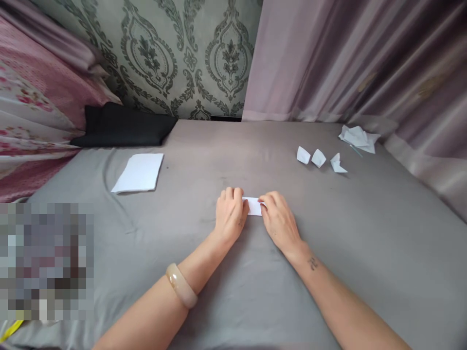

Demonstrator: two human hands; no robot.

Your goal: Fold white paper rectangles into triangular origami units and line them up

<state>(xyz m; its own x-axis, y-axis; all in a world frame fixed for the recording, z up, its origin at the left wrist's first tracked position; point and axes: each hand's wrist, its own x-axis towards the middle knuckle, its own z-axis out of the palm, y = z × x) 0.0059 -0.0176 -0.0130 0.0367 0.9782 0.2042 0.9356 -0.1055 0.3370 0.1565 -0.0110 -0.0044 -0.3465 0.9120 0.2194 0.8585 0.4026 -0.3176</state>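
Observation:
A small folded piece of white paper [254,206] lies flat on the grey sheet in front of me. My left hand [231,214] grips its left end, with the fingers curled over it. At the other end, my right hand [279,216] pinches the paper between thumb and fingers. Only the middle strip shows; both ends are hidden under my hands. A pale bangle [181,286] sits on my left forearm.
A stack of white paper sheets [140,172] lies to the left, near a folded black cloth [127,126]. Three small folded paper pieces, including one pointed piece [338,164], stand at the right. Behind them is a pile of white paper [359,138] by the curtain.

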